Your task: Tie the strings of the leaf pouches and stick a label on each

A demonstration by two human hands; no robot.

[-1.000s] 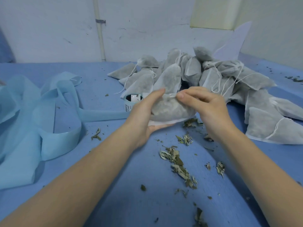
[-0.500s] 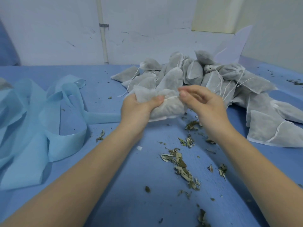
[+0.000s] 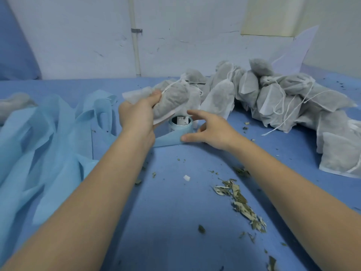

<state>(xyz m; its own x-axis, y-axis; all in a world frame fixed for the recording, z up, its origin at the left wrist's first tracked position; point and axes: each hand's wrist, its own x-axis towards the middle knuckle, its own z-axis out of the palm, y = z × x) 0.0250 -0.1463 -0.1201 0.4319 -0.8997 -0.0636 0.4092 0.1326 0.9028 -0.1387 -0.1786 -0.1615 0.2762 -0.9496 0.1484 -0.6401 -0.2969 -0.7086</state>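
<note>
Pouch up, roll below

Left hand (image 3: 136, 116) grips a filled pouch (image 3: 172, 100) above the label roll (image 3: 180, 125) on the table (image 3: 172, 222). Right hand (image 3: 213, 132), fingers spread loosely, reaches around the roll, thumb on its blue strip (image 3: 168, 138). More pouches (image 3: 273, 98) are heaped behind

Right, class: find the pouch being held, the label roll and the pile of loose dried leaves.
Held pouch (image 3: 173, 98): head view, on its grey filled body.
Label roll (image 3: 180, 128): head view, on its pale blue outer wall.
Loose dried leaves (image 3: 241, 203): head view, on the middle of the pile.
</note>
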